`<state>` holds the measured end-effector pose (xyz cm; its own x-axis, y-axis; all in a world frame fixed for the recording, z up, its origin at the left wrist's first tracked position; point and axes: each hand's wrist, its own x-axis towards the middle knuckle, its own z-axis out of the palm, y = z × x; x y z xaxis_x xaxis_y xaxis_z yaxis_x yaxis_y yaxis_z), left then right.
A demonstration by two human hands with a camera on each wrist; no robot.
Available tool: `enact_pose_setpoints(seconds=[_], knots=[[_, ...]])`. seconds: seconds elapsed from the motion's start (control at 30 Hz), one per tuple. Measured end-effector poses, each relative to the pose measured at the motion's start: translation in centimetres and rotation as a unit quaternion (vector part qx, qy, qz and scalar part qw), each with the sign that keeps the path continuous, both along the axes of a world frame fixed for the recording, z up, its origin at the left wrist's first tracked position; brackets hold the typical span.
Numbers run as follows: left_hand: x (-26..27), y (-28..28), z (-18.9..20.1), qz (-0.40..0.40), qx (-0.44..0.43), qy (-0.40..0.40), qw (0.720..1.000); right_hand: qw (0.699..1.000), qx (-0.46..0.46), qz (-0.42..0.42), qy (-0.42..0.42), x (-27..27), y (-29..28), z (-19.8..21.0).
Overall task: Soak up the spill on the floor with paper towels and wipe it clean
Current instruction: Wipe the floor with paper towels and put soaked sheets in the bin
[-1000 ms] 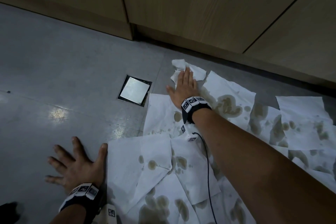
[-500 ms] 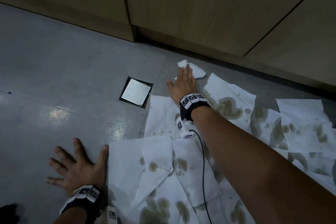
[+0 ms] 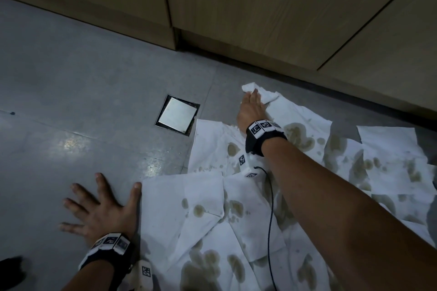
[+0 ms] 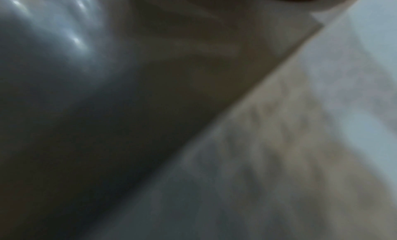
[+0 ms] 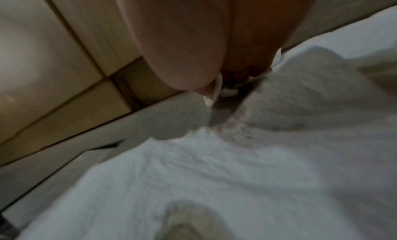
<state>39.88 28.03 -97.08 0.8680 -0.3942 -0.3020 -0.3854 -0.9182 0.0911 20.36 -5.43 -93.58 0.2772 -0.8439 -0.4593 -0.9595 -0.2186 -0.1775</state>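
- Where the spill (image 3: 299,134) has soaked through, brownish blotches mark the white paper towels (image 3: 205,215), which lie overlapped on the grey floor (image 3: 82,92) from the near centre out to the right edge.
- Crumpled towel (image 3: 264,93): bunched wad at the far tip of the spread, near the cabinet base, touching the flat sheets behind it.
- Right hand (image 3: 251,110): fingers straight and together, palm down, pressing on the crumpled towel; nothing gripped. The right wrist view shows the palm bearing on wrinkled paper (image 5: 214,167).
- Left hand (image 3: 99,214): fingers spread flat on bare floor at near left, thumb touching the edge of the nearest sheet; holds nothing. Left wrist view is blurred; only floor and a towel edge (image 4: 279,124) can be made out.
- Both wrists carry black bands with printed marker tiles; a thin black cable (image 3: 272,220) runs along the right forearm.
- Square metal floor drain (image 3: 177,114): just left of the towels, not covered.
- Wooden cabinet fronts (image 3: 260,7) line the far side.
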Motion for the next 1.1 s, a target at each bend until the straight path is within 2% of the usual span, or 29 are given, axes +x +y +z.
enact_pose_setpoints(seconds=[0.13,0.3,0.37,0.47,0.57,0.73,0.87,0.97,1.1], knots=[[0.1,0.1,-0.1,-0.002,0.005,0.002,1.000,0.996,-0.001,0.084,-0.036,2.6,0.6,0.2],[0.0,0.1,-0.2,-0.005,0.008,-0.001,1.000,0.993,0.018,0.120,0.003,3.6,1.9,-1.0],[0.0,0.1,-0.1,-0.004,0.006,0.002,1.000,0.994,0.013,0.111,0.011,3.1,1.1,-0.4],[0.0,0.1,-0.1,-0.003,0.008,0.005,1.000,0.998,0.001,0.053,0.028,0.4,0.7,-0.6],[0.0,0.0,0.0,-0.005,0.012,0.007,1.000,0.997,0.006,0.050,0.056,-1.9,1.2,-1.3],[-0.1,0.0,0.1,-0.003,0.005,0.006,1.000,1.000,-0.004,0.011,0.012,-0.3,-0.7,-0.9],[0.0,-0.1,0.1,-0.002,0.007,0.009,1.000,1.000,0.010,-0.011,0.025,0.8,-1.4,-1.1],[-0.1,-0.1,0.0,-0.002,0.001,0.008,1.000,1.000,-0.024,0.003,-0.007,2.5,-2.4,-0.7],[0.2,-0.1,-0.1,0.003,0.000,0.008,1.000,1.000,-0.008,-0.001,0.009,3.9,-2.6,-1.4]])
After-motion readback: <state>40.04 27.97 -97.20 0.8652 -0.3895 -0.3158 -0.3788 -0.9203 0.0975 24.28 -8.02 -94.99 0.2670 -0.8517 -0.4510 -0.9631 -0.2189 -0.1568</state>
